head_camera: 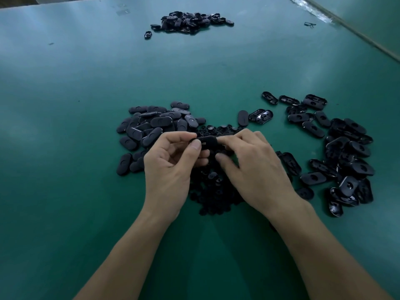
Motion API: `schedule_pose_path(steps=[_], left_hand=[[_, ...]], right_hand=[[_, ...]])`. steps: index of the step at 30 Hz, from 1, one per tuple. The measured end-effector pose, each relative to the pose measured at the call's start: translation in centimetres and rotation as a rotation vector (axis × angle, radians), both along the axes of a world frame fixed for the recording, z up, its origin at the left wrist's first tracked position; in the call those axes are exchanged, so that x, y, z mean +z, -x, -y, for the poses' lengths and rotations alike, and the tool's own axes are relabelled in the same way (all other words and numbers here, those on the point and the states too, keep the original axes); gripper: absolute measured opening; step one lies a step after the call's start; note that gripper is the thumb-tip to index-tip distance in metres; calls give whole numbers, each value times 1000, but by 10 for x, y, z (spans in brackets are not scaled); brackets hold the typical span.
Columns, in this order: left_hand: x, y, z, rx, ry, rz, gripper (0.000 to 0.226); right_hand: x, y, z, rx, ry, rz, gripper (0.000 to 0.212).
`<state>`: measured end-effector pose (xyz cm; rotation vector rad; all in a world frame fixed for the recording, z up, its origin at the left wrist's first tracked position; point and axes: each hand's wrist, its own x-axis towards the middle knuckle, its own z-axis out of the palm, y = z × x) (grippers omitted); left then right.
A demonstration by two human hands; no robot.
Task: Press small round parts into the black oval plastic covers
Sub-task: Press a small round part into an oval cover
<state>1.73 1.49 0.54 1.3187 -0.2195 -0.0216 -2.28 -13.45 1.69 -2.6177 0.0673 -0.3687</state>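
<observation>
**Friend:** How far along are you?

**Me:** About the middle, I think. My left hand (171, 163) and my right hand (249, 163) each pinch one end of one black oval cover (208, 140). I hold it up in the air, just over the heap of small round parts (214, 191) on the green counter (65, 126).

**Friend:** Is the round part in it?

**Me:** I can't tell. My fingers hide that spot. My guess is that I'm pushing one in right now.

**Friend:** What's done?

**Me:** The left pile (151, 128) lies smooth side up. I think those are finished.

**Friend:** And what's left to do?

**Me:** The right pile (346, 159) lies hollow side up, with holes showing. Those look like they need parts. There are lots of round parts too, so I have plenty to do.

**Friend:** And the far pile (190, 21)?

**Me:** It's too small for me to tell.
</observation>
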Motion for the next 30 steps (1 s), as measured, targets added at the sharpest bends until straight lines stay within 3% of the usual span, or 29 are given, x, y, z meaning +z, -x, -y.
schedule_pose_path(steps=[10, 22, 30], left_hand=[[0, 1, 0, -9, -38, 4, 15], [0, 1, -1, -4, -53, 6, 12], [0, 0, -1, -9, -62, 10, 12]], right_hand=[[-3, -1, -6, -42, -46, -14, 14], [-1, 0, -4, -57, -162, 30, 16], [2, 1, -5, -55, -109, -43, 18]])
